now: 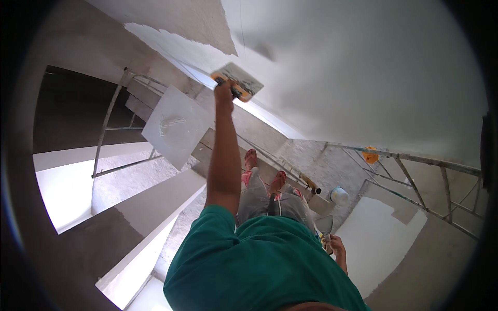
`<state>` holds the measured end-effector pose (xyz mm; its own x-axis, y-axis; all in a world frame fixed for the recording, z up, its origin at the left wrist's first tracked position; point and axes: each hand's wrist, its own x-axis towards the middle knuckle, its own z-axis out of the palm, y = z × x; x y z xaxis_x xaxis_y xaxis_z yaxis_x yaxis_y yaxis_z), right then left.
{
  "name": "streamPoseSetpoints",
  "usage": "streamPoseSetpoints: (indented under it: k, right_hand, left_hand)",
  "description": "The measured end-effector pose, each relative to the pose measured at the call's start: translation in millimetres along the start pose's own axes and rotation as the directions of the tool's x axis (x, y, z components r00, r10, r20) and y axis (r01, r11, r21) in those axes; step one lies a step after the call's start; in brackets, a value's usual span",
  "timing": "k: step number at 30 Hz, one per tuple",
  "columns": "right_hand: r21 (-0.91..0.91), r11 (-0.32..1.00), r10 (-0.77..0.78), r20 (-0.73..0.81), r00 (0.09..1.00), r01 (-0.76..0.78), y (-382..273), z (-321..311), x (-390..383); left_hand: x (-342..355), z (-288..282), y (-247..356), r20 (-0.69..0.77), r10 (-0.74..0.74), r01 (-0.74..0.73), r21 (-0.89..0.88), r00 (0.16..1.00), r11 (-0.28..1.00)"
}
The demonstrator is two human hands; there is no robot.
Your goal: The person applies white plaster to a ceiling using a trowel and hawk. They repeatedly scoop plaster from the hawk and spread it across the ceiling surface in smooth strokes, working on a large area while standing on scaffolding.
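Observation:
My left hand (224, 94) reaches far out with the arm straight. Its fingers are wrapped round the handle of a plastering trowel (246, 78), which has an orange-edged back and grey smears across its plate. The trowel is close to a broad wall (363, 67) coated in smooth white-grey plaster; I cannot tell whether it touches. Low beside my right hip, my right hand (337, 244) is closed round the handle of a putty knife (324, 224) with a wide, pale blade pointing up. A white square board (176, 127) with a dab of plaster on it lies left of my left arm.
My bare-looking feet (277, 182) stand on planks (264, 168). Metal scaffold frames rise at the left (108, 122) and right (441, 165). A white bucket (339, 195) stands lower down on the right, and an orange object (370, 155) is at the right scaffold rail. Bare rough plaster (202, 26) borders the coated area.

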<state>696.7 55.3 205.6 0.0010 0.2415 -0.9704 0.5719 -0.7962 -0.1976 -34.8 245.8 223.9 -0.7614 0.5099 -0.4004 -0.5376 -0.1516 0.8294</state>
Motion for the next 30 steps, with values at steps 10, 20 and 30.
streamPoseSetpoints:
  k: [10,20,30]
  right_hand:
    - [0.027,0.992,0.129,-0.061,0.990,-0.127,-43,43,-32]
    - [-0.005,0.983,0.183,-0.062,0.981,-0.184,-49,72,-35]
    - [0.009,0.995,0.099,0.028,0.995,-0.099,-40,34,-1]
  left_hand:
    - [108,12,-121,-0.188,-0.189,0.199,0.032,0.964,0.980]
    - [138,31,-109,-0.076,-0.156,0.159,0.033,0.985,0.987]
    - [78,114,63,-0.057,0.079,-0.065,0.212,0.995,0.975]
